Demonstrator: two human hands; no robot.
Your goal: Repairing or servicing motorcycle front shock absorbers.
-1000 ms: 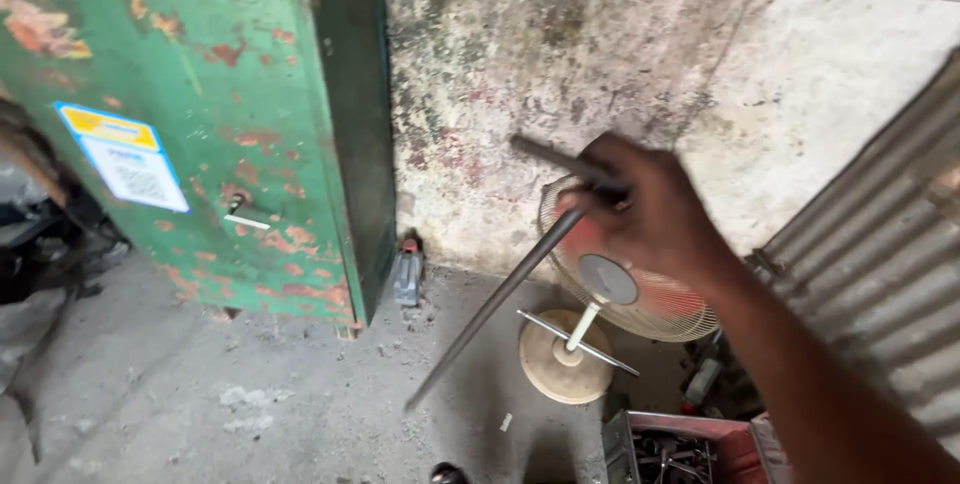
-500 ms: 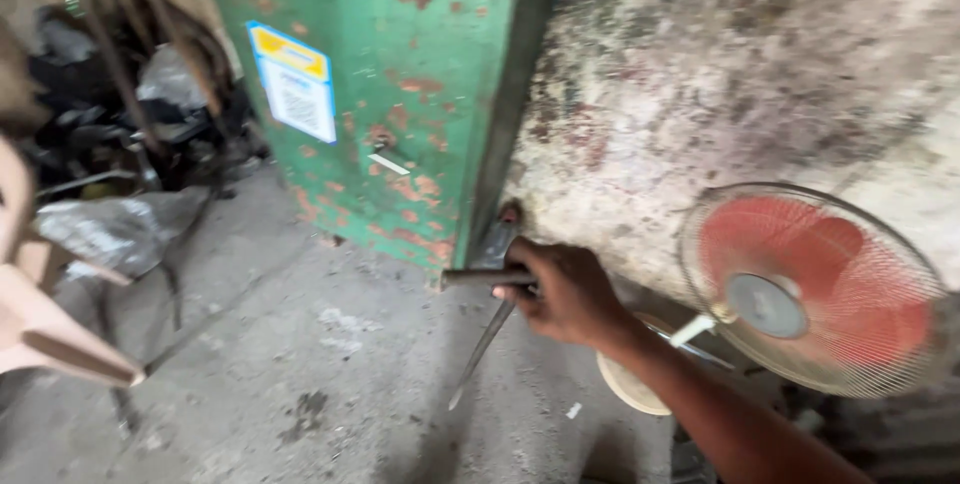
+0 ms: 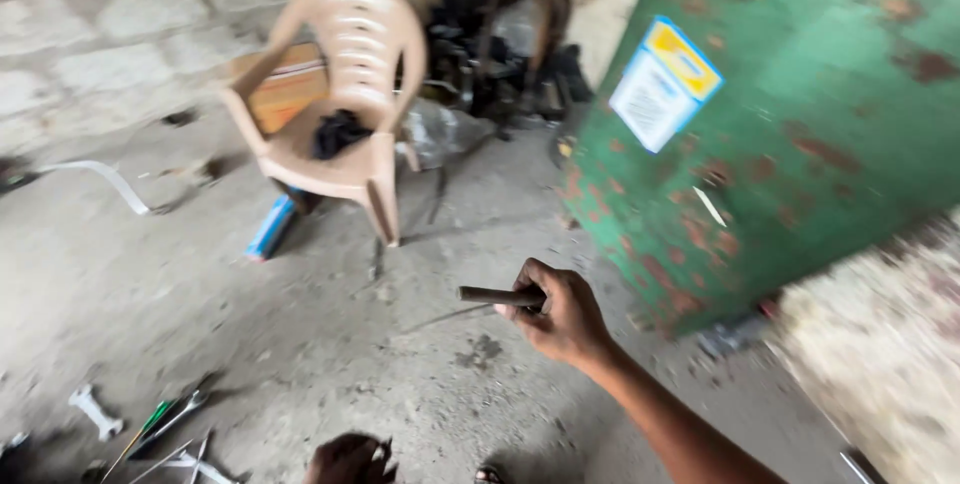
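Right hand (image 3: 565,319) outstretched, arm extended forward, fist wrapped around dark metal rod (image 3: 500,296), above concrete floor (image 3: 300,344)

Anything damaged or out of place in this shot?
Yes. The green metal cabinet is badly rusted, paint flaking near its base. Tools lie scattered on the concrete floor. The right hand grips a metal rod; the plastic chair stands upright.

View: one camera on my head, tilted, looking down and forward.
Near: my right hand (image 3: 562,316) close below the lens.
Farther: concrete floor (image 3: 300,344), plastic chair (image 3: 345,114), green cabinet (image 3: 800,134).
Shared: nothing, single view.
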